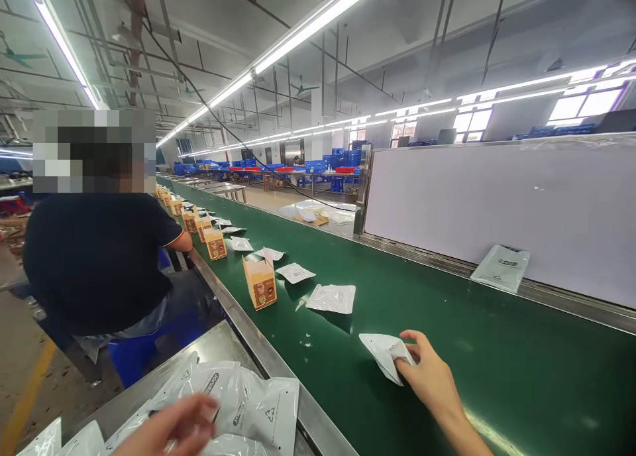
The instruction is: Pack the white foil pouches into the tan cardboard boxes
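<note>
Over the green conveyor belt (412, 297), my right hand (430, 373) pinches a small white pouch (385, 353) by its near edge, between thumb and fingers. The pouch tilts just above the belt. My left hand (173, 426), a little blurred, hovers at the lower left with fingers stretched out and nothing visible in them. Beneath and beside it lies a pile of white printed pouches (271, 409) on a metal side table (218, 346). Further up the belt are another white pouch (332, 299) and an open orange-brown carton (261, 287).
A row of cartons (216, 244) and pouches (295, 272) runs along the belt into the distance. One flat pouch (501, 268) leans on the far rail under a white panel (497, 204). A co-worker in a dark shirt (94, 264) sits at the left.
</note>
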Demonstrator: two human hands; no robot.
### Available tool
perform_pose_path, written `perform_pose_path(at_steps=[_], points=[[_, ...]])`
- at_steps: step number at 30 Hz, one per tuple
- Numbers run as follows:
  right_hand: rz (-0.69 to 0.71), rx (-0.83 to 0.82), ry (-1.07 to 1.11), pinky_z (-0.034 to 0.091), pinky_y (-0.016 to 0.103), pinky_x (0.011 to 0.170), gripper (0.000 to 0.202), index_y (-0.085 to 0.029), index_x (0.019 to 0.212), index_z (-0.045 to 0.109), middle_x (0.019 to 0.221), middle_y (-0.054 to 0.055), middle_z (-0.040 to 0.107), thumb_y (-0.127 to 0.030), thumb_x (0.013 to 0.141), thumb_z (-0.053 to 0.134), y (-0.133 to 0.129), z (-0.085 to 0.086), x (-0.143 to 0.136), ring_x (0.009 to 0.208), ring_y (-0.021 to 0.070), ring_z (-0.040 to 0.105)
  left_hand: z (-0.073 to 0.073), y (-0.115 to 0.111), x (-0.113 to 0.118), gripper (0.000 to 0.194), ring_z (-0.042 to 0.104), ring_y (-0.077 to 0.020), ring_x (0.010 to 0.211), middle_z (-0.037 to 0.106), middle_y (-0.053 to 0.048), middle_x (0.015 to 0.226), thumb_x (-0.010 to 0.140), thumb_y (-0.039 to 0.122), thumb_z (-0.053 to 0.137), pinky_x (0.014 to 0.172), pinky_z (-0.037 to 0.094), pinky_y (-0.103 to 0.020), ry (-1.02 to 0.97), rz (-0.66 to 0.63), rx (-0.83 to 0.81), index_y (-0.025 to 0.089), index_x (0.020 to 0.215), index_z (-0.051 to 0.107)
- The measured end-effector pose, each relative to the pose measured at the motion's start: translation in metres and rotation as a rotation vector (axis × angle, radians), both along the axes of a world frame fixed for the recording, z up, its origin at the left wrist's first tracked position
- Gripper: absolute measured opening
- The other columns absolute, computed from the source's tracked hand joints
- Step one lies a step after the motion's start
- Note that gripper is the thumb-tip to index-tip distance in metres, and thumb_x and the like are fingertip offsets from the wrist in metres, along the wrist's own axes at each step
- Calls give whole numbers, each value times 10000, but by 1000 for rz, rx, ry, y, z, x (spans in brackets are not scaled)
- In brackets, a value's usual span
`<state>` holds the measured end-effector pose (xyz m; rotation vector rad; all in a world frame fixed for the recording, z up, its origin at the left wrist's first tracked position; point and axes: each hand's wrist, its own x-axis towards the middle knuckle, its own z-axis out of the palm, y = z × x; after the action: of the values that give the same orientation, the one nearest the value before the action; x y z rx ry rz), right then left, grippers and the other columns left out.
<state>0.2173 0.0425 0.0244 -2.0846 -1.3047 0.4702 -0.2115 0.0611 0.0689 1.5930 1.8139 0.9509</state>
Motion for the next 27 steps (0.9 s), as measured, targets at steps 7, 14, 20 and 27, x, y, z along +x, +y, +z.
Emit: perform_pose_path(at_steps=[7,14,20,27], points=[[104,254,54,458,308,745,288,-259,731,648,1009,27,601,-254,571,409,-19,24,-13,853,209,591,5,156,69,1240,279,-372,1331,283,-276,1399,396,391,851,1016,350,-491,-343,23,60,148,1382,140],[230,538,-9,421,249,620,245,-237,746,577,792,-1,570,-105,619,414,-13,92,-59,685,148,537,5,153,110,687,551,-302,1048,570,-74,994,409,157,740,946,427,-443,-276,-135,160,172,1030,446],[251,1248,-280,390,225,583,214,-191,709,503,739,20,497,9,755,439,4,123,-100,665,122,458,13,60,150,661,500,-296,1063,489,-70,1110,498,233,701,931,419,-419,-72,-218,343,208,1104,439],[620,772,-516,427,260,605,191,-150,783,555,835,71,572,-21,741,421,-45,103,-79,732,167,486,2,-4,199,539,521,-294,1044,483,-117,1133,661,236,570,866,484,-442,187,-220,783,179,1174,416]])
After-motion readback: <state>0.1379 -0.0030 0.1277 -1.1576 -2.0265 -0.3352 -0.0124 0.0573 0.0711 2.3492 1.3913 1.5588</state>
